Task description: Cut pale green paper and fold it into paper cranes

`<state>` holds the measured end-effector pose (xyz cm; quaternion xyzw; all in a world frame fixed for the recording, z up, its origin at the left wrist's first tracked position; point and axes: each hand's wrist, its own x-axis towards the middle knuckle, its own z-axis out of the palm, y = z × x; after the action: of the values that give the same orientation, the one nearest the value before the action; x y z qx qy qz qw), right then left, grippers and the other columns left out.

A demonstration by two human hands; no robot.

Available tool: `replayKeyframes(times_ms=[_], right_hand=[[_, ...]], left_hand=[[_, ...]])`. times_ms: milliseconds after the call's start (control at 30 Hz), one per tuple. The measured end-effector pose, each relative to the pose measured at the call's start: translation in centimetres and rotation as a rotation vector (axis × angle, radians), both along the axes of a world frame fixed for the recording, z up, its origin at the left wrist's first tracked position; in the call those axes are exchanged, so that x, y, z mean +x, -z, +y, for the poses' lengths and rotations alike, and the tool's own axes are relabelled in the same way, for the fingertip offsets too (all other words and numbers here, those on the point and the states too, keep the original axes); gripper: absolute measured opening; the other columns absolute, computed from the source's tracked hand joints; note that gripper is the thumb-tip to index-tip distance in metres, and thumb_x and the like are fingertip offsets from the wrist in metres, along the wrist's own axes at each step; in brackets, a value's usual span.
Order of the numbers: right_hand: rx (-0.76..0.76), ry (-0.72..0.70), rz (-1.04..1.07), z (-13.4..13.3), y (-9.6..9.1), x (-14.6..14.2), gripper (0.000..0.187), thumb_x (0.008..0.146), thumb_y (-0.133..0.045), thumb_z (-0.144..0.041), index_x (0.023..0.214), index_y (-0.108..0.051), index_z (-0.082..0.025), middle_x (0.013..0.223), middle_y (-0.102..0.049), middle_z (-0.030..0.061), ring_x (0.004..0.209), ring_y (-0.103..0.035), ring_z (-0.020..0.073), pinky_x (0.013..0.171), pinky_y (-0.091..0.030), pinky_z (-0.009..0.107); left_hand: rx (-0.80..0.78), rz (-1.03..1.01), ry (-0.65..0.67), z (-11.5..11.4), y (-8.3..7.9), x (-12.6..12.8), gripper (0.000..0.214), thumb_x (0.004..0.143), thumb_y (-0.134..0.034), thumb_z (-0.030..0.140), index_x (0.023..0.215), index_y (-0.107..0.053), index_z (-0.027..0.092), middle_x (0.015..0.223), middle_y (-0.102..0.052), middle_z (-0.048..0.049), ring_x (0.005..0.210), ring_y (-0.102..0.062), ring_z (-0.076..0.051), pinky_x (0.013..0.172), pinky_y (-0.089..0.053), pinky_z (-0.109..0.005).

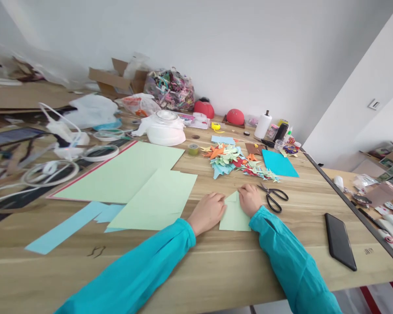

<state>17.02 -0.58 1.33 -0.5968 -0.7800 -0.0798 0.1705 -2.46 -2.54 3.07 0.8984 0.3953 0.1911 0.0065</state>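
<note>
A small light green sheet of paper lies flat on the table, its upper part folded over near the top edge. My left hand has its fingers bent together at the paper's upper left edge. At the upper right edge, my right hand presses its curled fingers on the same paper; the fingertips are partly hidden. Black-handled scissors lie open just right of my right hand. Beyond both hands is a pile of folded paper pieces in orange, green, blue and red.
Large light green sheets and blue paper strips lie to the left. A black phone rests at the right. Farther back are a turquoise sheet, a tape roll, a white bottle and coiled cables.
</note>
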Motion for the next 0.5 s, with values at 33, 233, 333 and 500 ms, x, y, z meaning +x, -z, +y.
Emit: replayKeyframes(times_ms=[33, 233, 333, 500], right_hand=[[0.002, 0.005, 0.011, 0.0, 0.0, 0.0, 0.025, 0.090, -0.047, -0.017, 0.102, -0.068, -0.019, 0.101, -0.064, 0.0101, 0.095, -0.055, 0.0222, 0.081, -0.041, 0.035], [0.008, 0.023, 0.141, 0.2, 0.6, 0.2, 0.025, 0.089, -0.047, -0.017, 0.103, -0.067, -0.013, 0.100, -0.067, 0.0130, 0.095, -0.058, 0.0232, 0.085, -0.043, 0.035], [0.009, 0.018, 0.263, 0.4, 1.0, 0.5, 0.023, 0.087, -0.050, -0.018, 0.101, -0.068, -0.014, 0.099, -0.068, 0.0130, 0.097, -0.060, 0.0229, 0.088, -0.044, 0.035], [0.005, 0.029, 0.608, 0.7, 1.5, 1.1, 0.031, 0.086, -0.054, -0.032, 0.109, -0.064, -0.015, 0.101, -0.070, 0.0134, 0.094, -0.064, 0.0233, 0.085, -0.049, 0.038]], left_hand=[[-0.060, -0.024, -0.029, 0.3, -0.4, 0.5, 0.029, 0.090, -0.043, 0.021, 0.091, -0.071, 0.012, 0.101, -0.069, -0.0142, 0.102, -0.059, -0.026, 0.091, -0.044, -0.039], [-0.316, -0.146, -0.223, 2.0, -1.6, 3.6, 0.013, 0.076, -0.061, 0.022, 0.082, -0.067, 0.012, 0.095, -0.067, -0.0177, 0.093, -0.063, -0.031, 0.078, -0.046, -0.039], [-0.415, -0.244, -0.257, 3.0, -1.2, 4.2, 0.011, 0.068, -0.065, 0.017, 0.079, -0.065, 0.012, 0.092, -0.068, -0.0176, 0.091, -0.063, -0.033, 0.075, -0.046, -0.039], [-0.604, -0.536, -0.203, 4.1, -0.7, 4.3, 0.008, 0.074, -0.058, 0.022, 0.078, -0.062, 0.016, 0.082, -0.069, -0.0064, 0.080, -0.064, -0.022, 0.068, -0.047, -0.029]])
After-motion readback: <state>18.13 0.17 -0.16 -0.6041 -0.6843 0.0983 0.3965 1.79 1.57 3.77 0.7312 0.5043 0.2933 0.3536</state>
